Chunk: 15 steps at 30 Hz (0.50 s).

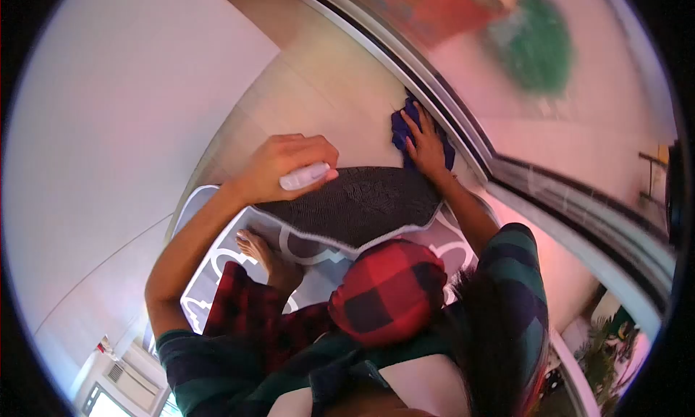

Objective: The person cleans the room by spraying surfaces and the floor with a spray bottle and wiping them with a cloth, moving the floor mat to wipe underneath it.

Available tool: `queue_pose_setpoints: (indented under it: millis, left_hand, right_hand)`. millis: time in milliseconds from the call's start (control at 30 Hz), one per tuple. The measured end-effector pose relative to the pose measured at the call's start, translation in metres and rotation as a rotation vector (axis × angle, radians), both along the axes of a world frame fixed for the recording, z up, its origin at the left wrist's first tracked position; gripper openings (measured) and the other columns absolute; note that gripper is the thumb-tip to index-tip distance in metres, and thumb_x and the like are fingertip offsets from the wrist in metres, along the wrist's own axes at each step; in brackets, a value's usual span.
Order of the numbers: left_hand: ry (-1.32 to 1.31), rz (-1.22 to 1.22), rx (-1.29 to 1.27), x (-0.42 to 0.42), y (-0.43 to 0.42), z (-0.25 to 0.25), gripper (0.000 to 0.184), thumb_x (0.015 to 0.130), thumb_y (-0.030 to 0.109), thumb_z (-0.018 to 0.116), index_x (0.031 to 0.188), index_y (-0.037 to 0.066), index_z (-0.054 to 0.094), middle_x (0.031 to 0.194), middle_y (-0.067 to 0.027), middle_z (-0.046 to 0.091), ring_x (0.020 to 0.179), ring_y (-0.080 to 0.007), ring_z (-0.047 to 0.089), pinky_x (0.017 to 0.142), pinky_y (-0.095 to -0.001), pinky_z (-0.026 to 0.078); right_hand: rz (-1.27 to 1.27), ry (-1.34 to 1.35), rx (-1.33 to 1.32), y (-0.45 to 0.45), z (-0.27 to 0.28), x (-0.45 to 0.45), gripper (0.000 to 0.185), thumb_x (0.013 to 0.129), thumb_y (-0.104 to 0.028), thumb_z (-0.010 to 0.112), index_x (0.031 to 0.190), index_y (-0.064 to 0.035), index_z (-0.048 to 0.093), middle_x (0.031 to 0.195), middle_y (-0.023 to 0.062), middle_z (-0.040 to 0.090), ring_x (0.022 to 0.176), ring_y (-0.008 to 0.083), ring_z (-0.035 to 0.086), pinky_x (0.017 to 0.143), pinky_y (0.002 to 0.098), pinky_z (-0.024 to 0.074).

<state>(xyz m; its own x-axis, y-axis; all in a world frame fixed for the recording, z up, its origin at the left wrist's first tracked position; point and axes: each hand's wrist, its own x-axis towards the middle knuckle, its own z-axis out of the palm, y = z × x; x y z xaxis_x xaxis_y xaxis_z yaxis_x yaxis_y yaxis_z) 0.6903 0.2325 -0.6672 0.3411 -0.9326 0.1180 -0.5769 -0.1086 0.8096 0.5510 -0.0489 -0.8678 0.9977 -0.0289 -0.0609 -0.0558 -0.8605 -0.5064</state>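
My left hand (pixel 295 156) is closed around a small, pale, translucent plastic bottle (pixel 304 177), held above the floor near the mat's left edge. Only the rounded end of the bottle shows; the rest is hidden in my fingers. On the right, my right hand (pixel 427 145) lies with fingers spread on a crumpled dark blue cloth (pixel 399 131). The cloth rests on the floor against the lower rail of a framed glass panel (pixel 463 138). Part of the cloth is covered by my palm.
The underside of a dark mat (pixel 355 203) shows where its edge is folded over. Its grey and white patterned side (pixel 217 272) lies under my bare foot (pixel 253 247). Beige floor (pixel 318 91) stretches ahead, bounded by a pale wall (pixel 130 113) at left.
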Motion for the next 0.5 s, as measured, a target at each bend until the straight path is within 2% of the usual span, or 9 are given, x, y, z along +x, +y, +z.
queue_pose_setpoints:
  millis: [33,100,233,267,333,367,400,433,500]
  left_hand:
    - [0.001,-0.003,-0.019,0.036,0.006,0.017,0.013,0.081,0.013,0.065,0.08,0.006,0.054,0.079,-0.0063,0.056,0.067,-0.0258,0.057,0.06,-0.0347,0.044]
    - [0.063,-0.014,-0.008,0.047,0.012,0.041,0.011,0.081,0.009,0.064,0.08,0.005,0.054,0.078,-0.0078,0.057,0.068,-0.0247,0.057,0.06,-0.0333,0.044]
    - [0.165,0.02,0.041,0.125,0.055,0.09,0.006,0.081,0.003,0.062,0.081,0.002,0.056,0.079,-0.0086,0.058,0.07,-0.021,0.057,0.062,-0.029,0.044]
    - [0.144,0.039,0.031,0.106,0.049,0.105,0.006,0.081,0.003,0.062,0.081,0.002,0.057,0.079,-0.0088,0.058,0.071,-0.0207,0.058,0.062,-0.0285,0.044]
    - [0.233,0.081,-0.012,0.134,0.074,0.118,0.005,0.08,0.0,0.062,0.082,0.001,0.057,0.082,-0.0099,0.06,0.072,-0.0202,0.058,0.064,-0.0277,0.045]
    - [0.183,0.057,-0.038,0.141,0.077,0.128,0.005,0.08,0.0,0.062,0.082,0.001,0.058,0.082,-0.01,0.06,0.073,-0.0197,0.058,0.065,-0.0278,0.045]
    - [0.138,0.024,-0.069,0.147,0.08,0.135,0.005,0.08,-0.001,0.062,0.082,0.0,0.058,0.083,-0.0101,0.061,0.073,-0.0193,0.058,0.066,-0.0278,0.045]
    - [0.116,-0.024,-0.099,0.15,0.081,0.139,0.005,0.08,-0.001,0.062,0.083,0.0,0.058,0.084,-0.0102,0.061,0.073,-0.0188,0.058,0.066,-0.0278,0.045]
    - [0.056,-0.065,-0.183,0.138,0.063,0.134,0.003,0.081,-0.001,0.061,0.083,-0.001,0.059,0.086,-0.0104,0.062,0.075,-0.0181,0.058,0.065,-0.0265,0.046]
  right_hand:
    - [0.02,0.036,-0.013,-0.003,0.015,0.027,0.062,0.084,-0.016,0.057,0.141,-0.0241,0.034,0.152,0.0093,0.014,0.137,0.0346,0.021,0.109,0.044,0.0267]
    - [0.055,0.042,-0.027,-0.014,0.014,0.015,0.061,0.085,-0.021,0.057,0.141,-0.0232,0.033,0.152,0.0101,0.013,0.137,0.0353,0.019,0.11,0.0441,0.0257]
    - [0.085,0.096,0.003,-0.018,0.025,0.013,0.06,0.085,-0.023,0.055,0.141,-0.0213,0.034,0.152,0.0123,0.011,0.138,0.0349,0.016,0.111,0.0437,0.0236]
    - [0.056,0.102,-0.051,-0.021,0.021,-0.015,0.059,0.087,-0.023,0.052,0.142,-0.0209,0.031,0.152,0.0132,0.011,0.138,0.0349,0.018,0.11,0.0459,0.0239]
    - [-0.066,0.135,-0.115,0.006,0.029,-0.014,0.061,0.085,-0.021,0.053,0.142,-0.0188,0.032,0.152,0.0147,0.013,0.138,0.0351,0.018,0.109,0.0464,0.0233]
    - [-0.13,0.135,-0.147,0.013,0.029,-0.016,0.063,0.084,-0.019,0.054,0.142,-0.0177,0.032,0.152,0.0154,0.013,0.138,0.0352,0.017,0.109,0.0467,0.023]
    - [-0.13,0.04,-0.157,0.016,0.026,-0.015,0.063,0.084,-0.022,0.052,0.143,-0.0192,0.03,0.152,0.0151,0.011,0.138,0.0351,0.019,0.108,0.0477,0.0239]
    - [-0.171,0.259,-0.232,0.017,0.021,-0.014,0.063,0.087,-0.032,0.048,0.145,-0.022,0.024,0.153,0.0127,0.009,0.137,0.0338,0.021,0.105,0.0546,0.025]
    - [-0.204,0.07,-0.188,0.011,-0.018,-0.024,0.065,0.089,-0.031,0.045,0.147,-0.0248,0.016,0.153,0.0143,0.006,0.138,0.0334,0.02,0.104,0.0564,0.0258]
